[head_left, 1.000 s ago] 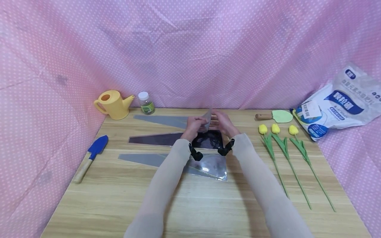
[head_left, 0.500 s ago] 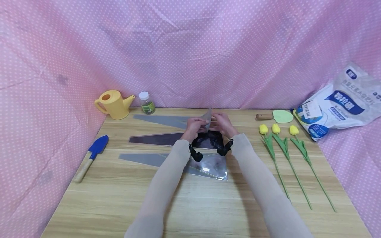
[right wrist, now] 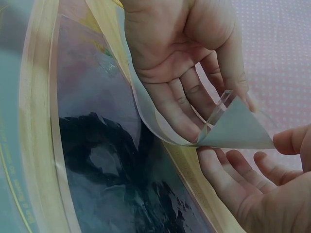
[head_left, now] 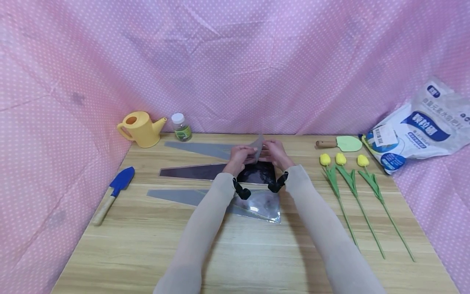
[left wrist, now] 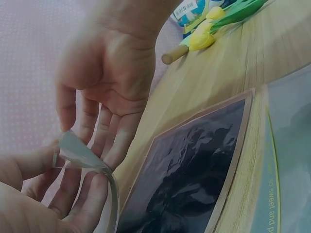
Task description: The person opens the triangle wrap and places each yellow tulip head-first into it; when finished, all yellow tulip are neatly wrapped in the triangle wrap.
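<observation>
Both hands are at the raised wide end of the far grey flower sleeve (head_left: 205, 148), whose narrow end lies flat on the table. My left hand (head_left: 240, 158) holds the lifted edge between thumb and fingers. Opposite it, my right hand (head_left: 276, 154) has its thumb at the corner of the film (right wrist: 238, 125) and its fingertips along the lower edge. The film bends up between the two hands. Just below them lies a dark purple sleeve (head_left: 194, 171) with a black, shiny wide part. A second grey sleeve (head_left: 176, 197), partly under the left forearm, is nearest to me.
A yellow watering can (head_left: 141, 130) and a white-capped jar (head_left: 181, 128) stand at the back left. A blue trowel (head_left: 121, 179) lies on the left. On the right are three yellow tulips (head_left: 345, 181), a green trowel (head_left: 346, 143) and a white fertilizer bag (head_left: 422, 126).
The raised end of the grey flower sleeve tips slightly to the right between the hands. The hands stay almost in place, and everything else lies as before.
</observation>
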### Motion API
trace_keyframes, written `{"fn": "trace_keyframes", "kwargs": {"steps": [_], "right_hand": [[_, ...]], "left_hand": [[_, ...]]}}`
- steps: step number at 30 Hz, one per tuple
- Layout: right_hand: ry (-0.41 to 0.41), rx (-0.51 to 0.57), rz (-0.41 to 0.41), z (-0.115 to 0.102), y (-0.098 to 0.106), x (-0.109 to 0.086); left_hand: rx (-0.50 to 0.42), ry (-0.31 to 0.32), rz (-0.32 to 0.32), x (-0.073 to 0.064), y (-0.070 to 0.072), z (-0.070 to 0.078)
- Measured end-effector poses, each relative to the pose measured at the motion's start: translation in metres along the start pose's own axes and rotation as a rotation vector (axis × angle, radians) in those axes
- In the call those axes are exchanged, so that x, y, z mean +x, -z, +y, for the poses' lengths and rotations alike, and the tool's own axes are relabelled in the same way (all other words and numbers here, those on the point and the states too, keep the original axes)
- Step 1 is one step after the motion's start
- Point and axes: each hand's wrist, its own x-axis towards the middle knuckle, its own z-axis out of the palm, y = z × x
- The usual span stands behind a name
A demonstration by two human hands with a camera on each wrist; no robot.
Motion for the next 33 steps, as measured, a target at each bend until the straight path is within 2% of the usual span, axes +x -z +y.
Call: {"fn": "trace_keyframes", "kwargs": {"steps": [6,15,18,25,30,33], "right_hand": [[0.007,0.007,0.025,0.003,0.003,0.003],[0.04,-0.054,0.057,0.005,0.007,0.004],[0.052,-0.087,0.063,0.005,0.008,0.004],[0.061,-0.234,0.129,0.009,0.016,0.006],[0.115,-0.362,0.186,0.015,0.022,0.01],[0.157,-0.448,0.211,0.019,0.025,0.013]], "left_hand": [[-0.025,-0.001,-0.005,0.0,0.001,0.0],[-0.073,-0.033,0.017,0.004,0.003,-0.002],[-0.015,-0.044,0.028,0.005,0.005,-0.001],[0.186,-0.109,0.062,0.012,0.012,-0.002],[0.334,-0.19,0.067,0.017,0.018,-0.008],[0.405,-0.214,0.073,0.018,0.021,-0.011]]}}
